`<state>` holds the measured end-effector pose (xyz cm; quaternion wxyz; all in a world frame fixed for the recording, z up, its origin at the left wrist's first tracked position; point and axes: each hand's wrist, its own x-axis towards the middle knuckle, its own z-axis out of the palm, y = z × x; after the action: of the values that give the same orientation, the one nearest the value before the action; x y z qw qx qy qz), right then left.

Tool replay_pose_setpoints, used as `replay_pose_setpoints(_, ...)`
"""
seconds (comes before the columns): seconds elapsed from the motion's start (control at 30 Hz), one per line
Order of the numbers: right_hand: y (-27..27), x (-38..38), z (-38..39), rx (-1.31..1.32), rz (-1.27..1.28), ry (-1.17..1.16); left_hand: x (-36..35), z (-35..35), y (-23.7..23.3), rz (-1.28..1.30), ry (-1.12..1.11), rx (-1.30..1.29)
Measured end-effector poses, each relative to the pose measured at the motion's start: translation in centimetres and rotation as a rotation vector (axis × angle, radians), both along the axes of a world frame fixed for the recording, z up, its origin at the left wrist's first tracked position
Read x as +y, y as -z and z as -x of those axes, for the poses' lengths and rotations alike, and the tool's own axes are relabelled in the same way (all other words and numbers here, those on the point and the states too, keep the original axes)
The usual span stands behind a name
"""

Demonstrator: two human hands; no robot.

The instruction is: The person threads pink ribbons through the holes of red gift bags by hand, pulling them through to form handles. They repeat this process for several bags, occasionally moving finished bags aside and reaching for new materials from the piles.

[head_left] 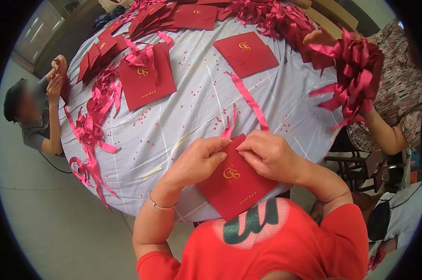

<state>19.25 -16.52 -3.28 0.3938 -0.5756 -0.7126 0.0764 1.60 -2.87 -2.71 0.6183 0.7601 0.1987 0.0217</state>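
Observation:
A flat red paper bag [249,186] with gold lettering is tilted against the front edge of the table, close to my chest. My left hand [202,157] is closed on its upper left edge, thumb on the front face. At the upper right edge my right hand [272,155] pinches with thumb and fingertips; any small piece between them is hidden. A pink ribbon [251,101] runs from behind my right hand up across the cloth. A shorter ribbon end [230,122] stands up beyond the bag's top, near my left fingers.
Other red bags lie on the tablecloth [183,123]: one pair [148,86] left, another [247,52] ahead. Ribbon heaps [92,128] and small red dots are scattered around. One person sits left; another at right holds a ribbon bundle [355,70]. A dark stool [365,168] stands right.

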Motion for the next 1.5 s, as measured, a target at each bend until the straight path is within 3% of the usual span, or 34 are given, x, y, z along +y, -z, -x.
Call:
replay_pose_setpoints(0.33,-0.4,-0.1,1.0,-0.277,-0.008,0.033,-0.5,0.0,0.2,-0.113,-0.010,-0.071)
replay_pose_setpoints(0.5,-0.1,0.4,1.4,-0.077,-0.008,0.080,-0.6,-0.1,0.4,-0.155,0.019,-0.104)
replay_pose_setpoints(0.73,0.6,0.2,1.2,0.002,-0.056,0.007,-0.6,0.1,0.3,-0.129,0.012,-0.095)
replay_pose_setpoints(0.8,0.8,-0.1,1.5,-0.190,-0.166,-0.031,-0.5,0.1,0.5,-0.135,0.009,-0.090)
replay_pose_setpoints(0.9,0.8,0.2,1.2,-0.146,-0.069,0.011,-0.6,0.1,0.5,-0.122,0.003,-0.081)
replay_pose_setpoints(1.13,1.6,0.4,1.2,-0.313,-0.159,-0.026,-0.6,0.0,0.4,-0.228,0.026,-0.058)
replay_pose_setpoints(1.2,1.8,0.7,0.8,-0.059,-0.018,-0.030,-0.6,-0.2,0.3,-0.230,0.031,-0.071)
replay_pose_setpoints(1.3,1.5,0.4,1.2,-0.194,-0.040,-0.014,-0.9,-0.1,0.1,-0.190,0.006,-0.093)
replay_pose_setpoints(1.4,-0.2,1.1,0.9,-0.117,-0.188,0.021,-1.1,-0.1,0.3,-0.148,-0.027,-0.108)
replay_pose_setpoints(1.5,-0.3,1.3,-0.6,0.286,0.034,-0.073,-1.5,-0.2,0.0,-0.190,-0.067,-0.102)
